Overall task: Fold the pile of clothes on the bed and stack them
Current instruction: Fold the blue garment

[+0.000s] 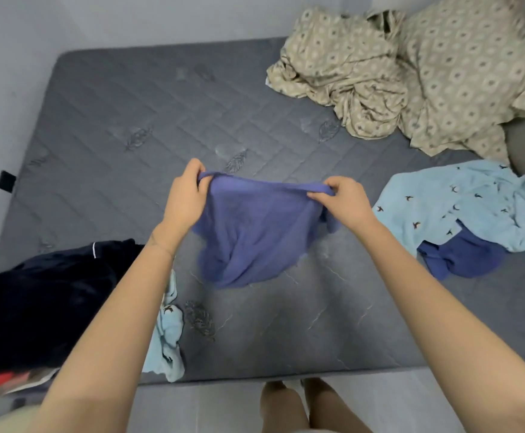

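Two hands hold the purple garment [248, 232] up over the grey mattress [114, 126] — left hand [186, 198] and right hand [347, 201] each pinching a top corner, likely to spread it flat for folding. Dark clothes [45, 304] lie left, a light-blue printed piece [461, 201] right. Farther back, a beige patterned sheet [411, 70] is heaped by pale walls.
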Tool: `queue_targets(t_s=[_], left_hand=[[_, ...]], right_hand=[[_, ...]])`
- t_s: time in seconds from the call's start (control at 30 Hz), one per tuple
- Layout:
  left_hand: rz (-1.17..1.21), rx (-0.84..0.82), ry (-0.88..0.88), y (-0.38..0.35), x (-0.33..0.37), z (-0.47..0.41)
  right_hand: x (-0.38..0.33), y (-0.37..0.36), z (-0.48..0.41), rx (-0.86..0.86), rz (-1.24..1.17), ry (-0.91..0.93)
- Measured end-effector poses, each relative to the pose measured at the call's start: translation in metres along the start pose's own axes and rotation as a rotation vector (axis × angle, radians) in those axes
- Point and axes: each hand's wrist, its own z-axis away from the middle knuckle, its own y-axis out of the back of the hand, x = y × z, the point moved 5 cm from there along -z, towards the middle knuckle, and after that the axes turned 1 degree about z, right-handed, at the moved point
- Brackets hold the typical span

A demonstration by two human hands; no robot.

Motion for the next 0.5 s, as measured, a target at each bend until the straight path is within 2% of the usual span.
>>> queue_targets(t_s=[0.2, 0.43, 0.5], left_hand=[[-0.073, 0.281, 0.017, 0.062, 0.040, 0.020], [0.280, 0.393, -0.041, 0.118, 0.086, 0.037], [0.331, 0.415, -0.062, 0.131, 0.098, 0.042]], right_hand=[[-0.042, 0.044, 0.027, 0.053, -0.221, 0.135], [-0.085, 0.087, 0.052, 0.213, -0.380, 0.229], [-0.097, 0.101, 0.055, 0.202, -0.411, 0.244]])
